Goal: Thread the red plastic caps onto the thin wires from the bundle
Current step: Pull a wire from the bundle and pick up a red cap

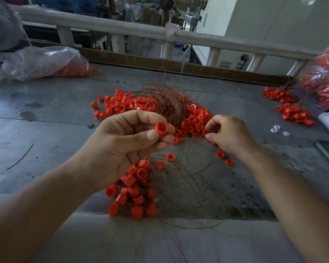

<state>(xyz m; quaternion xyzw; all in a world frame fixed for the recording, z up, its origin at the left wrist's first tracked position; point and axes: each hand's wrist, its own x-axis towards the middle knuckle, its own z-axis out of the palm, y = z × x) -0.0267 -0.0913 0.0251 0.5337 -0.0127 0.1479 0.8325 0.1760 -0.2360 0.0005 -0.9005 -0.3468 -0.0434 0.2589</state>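
My left hand [125, 143] pinches one red plastic cap [161, 128] between thumb and fingers, its open end facing me. My right hand [229, 132] hovers to the right with thumb and forefinger drawn together over the loose caps; whether a thin wire is pinched there I cannot tell. A bundle of thin coppery wires [169, 100] lies on the grey table behind my hands, on a spread of loose red caps [122, 104]. Below my left hand lies a cluster of caps threaded on wires [136, 190], their wires [188, 188] fanning out toward me.
A clear bag of red caps [51, 62] lies at the back left, another bag [325, 80] at the right edge. More threaded caps [294, 112] sit at the right, beside small white pieces [275, 128]. A cardboard strip and a white railing [122, 28] bound the table's far side.
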